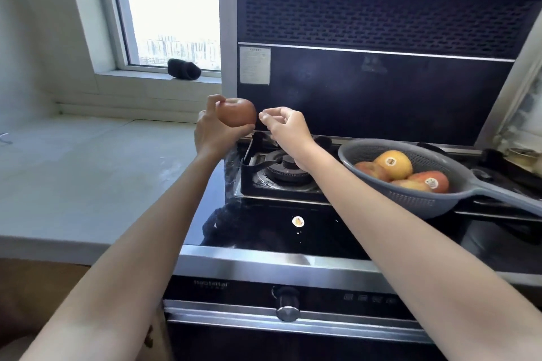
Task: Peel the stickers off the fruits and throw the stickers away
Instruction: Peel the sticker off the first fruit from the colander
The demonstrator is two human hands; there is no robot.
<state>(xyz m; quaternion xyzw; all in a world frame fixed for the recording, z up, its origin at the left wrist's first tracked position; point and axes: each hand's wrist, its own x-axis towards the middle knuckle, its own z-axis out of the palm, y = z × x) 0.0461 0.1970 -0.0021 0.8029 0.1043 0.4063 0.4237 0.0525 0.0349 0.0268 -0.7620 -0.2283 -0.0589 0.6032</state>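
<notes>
Nearest, the stove's front panel [293,287] carries pale lettering too blurred to read beside a metal knob [288,303]. On the black glass top [337,231] lies one peeled sticker [298,221], alone. Both bare forearms stretch forward above the burner [286,168]. The left hand [211,132] cups a red apple [236,112], fingers curled round it. The right hand [283,123], just beside the apple, has thumb and forefinger pinched together; whether a sticker sits in that grip cannot be told. To the right, a grey colander [410,202] holds stickered fruits [393,163]. Farther back, a white label [254,65] on the hood is illegible.
</notes>
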